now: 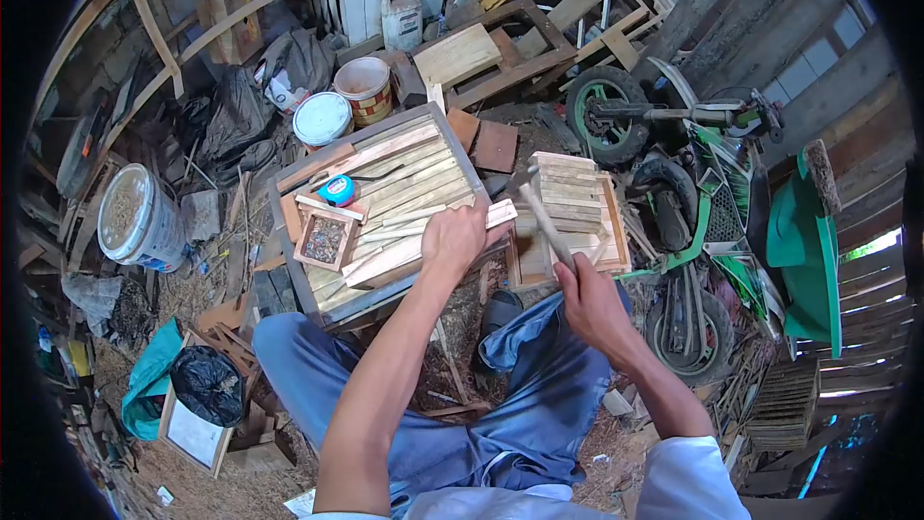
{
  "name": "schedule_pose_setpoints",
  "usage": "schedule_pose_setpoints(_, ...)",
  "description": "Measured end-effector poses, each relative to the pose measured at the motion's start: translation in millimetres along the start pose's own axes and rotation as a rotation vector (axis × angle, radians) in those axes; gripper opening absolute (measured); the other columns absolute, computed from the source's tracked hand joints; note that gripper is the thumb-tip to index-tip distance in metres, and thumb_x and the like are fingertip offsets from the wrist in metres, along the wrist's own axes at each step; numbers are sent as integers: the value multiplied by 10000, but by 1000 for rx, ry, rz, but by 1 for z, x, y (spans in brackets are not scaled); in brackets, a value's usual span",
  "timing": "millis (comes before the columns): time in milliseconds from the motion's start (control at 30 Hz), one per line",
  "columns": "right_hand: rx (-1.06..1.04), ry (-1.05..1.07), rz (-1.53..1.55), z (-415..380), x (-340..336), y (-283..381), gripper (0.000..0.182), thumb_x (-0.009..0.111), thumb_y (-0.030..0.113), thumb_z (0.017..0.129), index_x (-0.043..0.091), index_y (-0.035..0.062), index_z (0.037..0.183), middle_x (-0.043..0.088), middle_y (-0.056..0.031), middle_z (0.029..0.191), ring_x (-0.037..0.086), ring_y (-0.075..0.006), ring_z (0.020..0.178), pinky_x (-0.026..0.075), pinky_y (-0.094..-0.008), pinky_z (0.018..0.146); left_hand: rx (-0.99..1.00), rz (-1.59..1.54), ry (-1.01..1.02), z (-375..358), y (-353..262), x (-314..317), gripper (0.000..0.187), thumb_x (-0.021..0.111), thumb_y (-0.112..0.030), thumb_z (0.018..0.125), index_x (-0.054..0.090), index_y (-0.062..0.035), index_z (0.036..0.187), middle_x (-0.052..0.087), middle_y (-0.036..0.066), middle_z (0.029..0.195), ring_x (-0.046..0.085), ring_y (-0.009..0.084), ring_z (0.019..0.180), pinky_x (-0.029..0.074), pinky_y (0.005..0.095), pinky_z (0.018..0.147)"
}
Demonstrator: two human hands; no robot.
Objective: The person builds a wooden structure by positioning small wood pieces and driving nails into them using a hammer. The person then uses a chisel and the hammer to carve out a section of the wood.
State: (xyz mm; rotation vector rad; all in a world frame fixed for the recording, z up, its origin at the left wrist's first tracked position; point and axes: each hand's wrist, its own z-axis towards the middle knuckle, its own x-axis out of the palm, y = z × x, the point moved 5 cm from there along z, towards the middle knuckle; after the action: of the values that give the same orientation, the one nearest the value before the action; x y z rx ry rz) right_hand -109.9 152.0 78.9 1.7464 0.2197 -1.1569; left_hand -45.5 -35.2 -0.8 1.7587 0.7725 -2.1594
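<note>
My right hand (589, 300) is closed around the wooden handle of a hammer (547, 221), whose head points up and away from me. My left hand (454, 239) is closed over a pale wooden strip (500, 216) at the right edge of a low slatted worktable (423, 166). Beside that hand, a thicker pale wooden piece (383, 267) lies on the slats. Further left on the table are a small wooden box of nails (324, 239) and a blue tape measure (337, 191). Right of the hammer stands a wooden crate (619, 221) with slats stacked in it.
A green motorbike (707, 197) leans at the right, near a green wheelbarrow (804, 241). Behind the table stand paint buckets (322, 119) and a white jug (401, 19). A large bucket (141, 217) stands at the left. Scrap wood and shavings cover the floor.
</note>
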Motion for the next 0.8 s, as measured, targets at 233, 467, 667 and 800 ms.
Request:
schedule_pose_setpoints(233,20,-50,8,-11,6,2,202,496,199,969,465,0,953,581,-307,712,559,-523,724,398,-561,595,-34,-116,45,-2,0,-2,591,535,-608,858,622,-28,927,664,187,671,680,346,649,541,439,573)
schedule_pose_setpoints(467,47,-122,136,-19,-19,30,196,495,183,964,472,-11,966,555,-325,688,551,-531,713,386,-576,604,-1,-48,10,-2,0,0,585,533,-594,861,608,-24,965,664,166,640,685,290,613,545,388,554)
schedule_pose_setpoints(667,53,12,-28,-5,3,0,204,498,183,961,464,-18,961,552,-315,672,544,-530,700,389,-571,586,4,-30,-3,-4,0,-4,568,547,-600,850,603,-38,909,668,162,655,684,298,622,548,389,582)
schedule_pose_setpoints(800,66,-153,107,-15,-9,19,208,493,182,960,466,-24,977,557,-307,657,554,-523,687,397,-571,589,-1,-71,11,-4,-3,-4,582,551,-604,847,608,-29,908,663,185,663,680,326,631,545,416,586)
